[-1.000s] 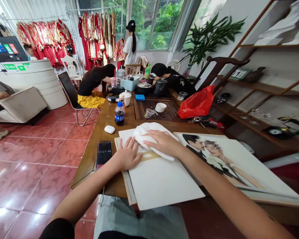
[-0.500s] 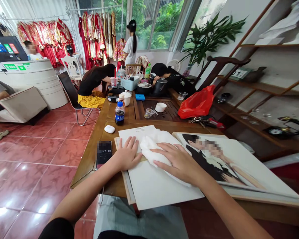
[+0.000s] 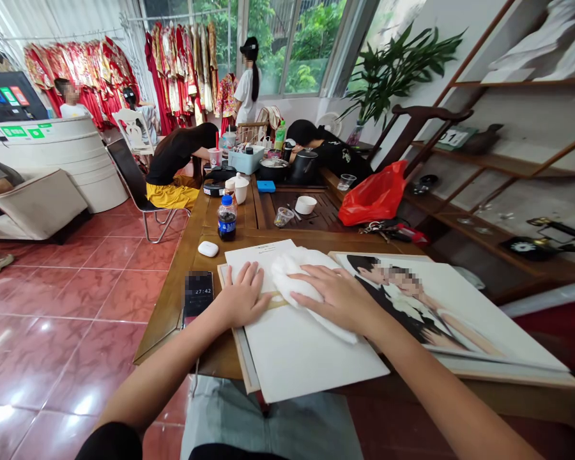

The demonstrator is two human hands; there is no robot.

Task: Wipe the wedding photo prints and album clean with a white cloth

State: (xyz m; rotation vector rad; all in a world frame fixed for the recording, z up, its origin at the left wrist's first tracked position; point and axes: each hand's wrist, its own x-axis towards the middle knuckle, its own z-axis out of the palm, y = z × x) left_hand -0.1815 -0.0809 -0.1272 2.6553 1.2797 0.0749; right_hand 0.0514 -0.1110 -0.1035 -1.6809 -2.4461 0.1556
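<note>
White page (image 3: 311, 364) at tabletop's (image 3: 163, 338) near edge: your left hand (image 3: 242, 300) lies spread, right hand (image 3: 340, 297) holds cloth (image 3: 285, 275), seemingly wiping; next stroke likely needs bracing.

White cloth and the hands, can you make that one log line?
left hand: spread on white panel | right hand: over white cloth | cloth: on panel | photo: right of panel
</note>
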